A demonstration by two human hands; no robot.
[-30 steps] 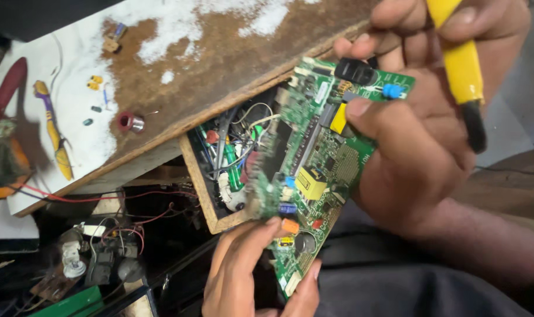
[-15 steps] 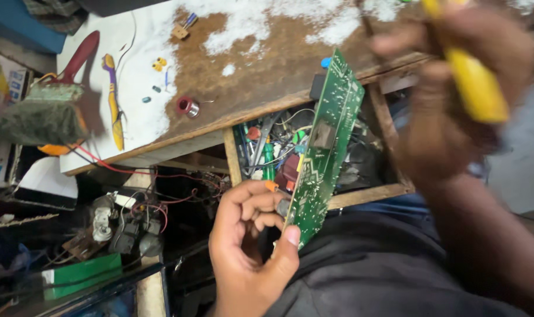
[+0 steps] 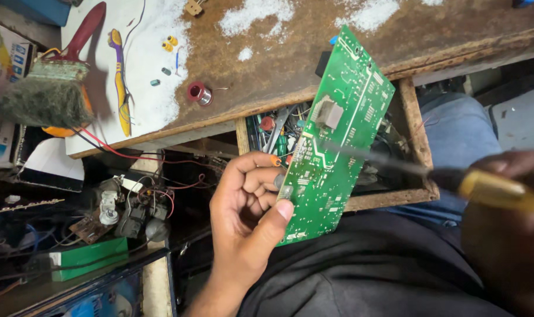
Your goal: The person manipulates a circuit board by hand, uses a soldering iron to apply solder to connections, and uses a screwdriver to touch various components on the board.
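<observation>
Left hand (image 3: pixel 246 205) pinches the green circuit board (image 3: pixel 337 135) solder-side up; right hand (image 3: pixel 507 235) grips a yellow-handled screwdriver (image 3: pixel 454 179), tip on it, probing; steadiness needed.

Circuit board held up in front of an open drawer

The left hand (image 3: pixel 243 217) holds the circuit board (image 3: pixel 337 141) by its lower edge, before the drawer (image 3: pixel 416 123) under the desk (image 3: pixel 290 53). From the right, the right hand (image 3: pixel 507 223) brings a screwdriver (image 3: pixel 407 167) across the board. On the desk, to the left, lie a brush (image 3: pixel 56 82) and a solder spool (image 3: pixel 197 93).
</observation>
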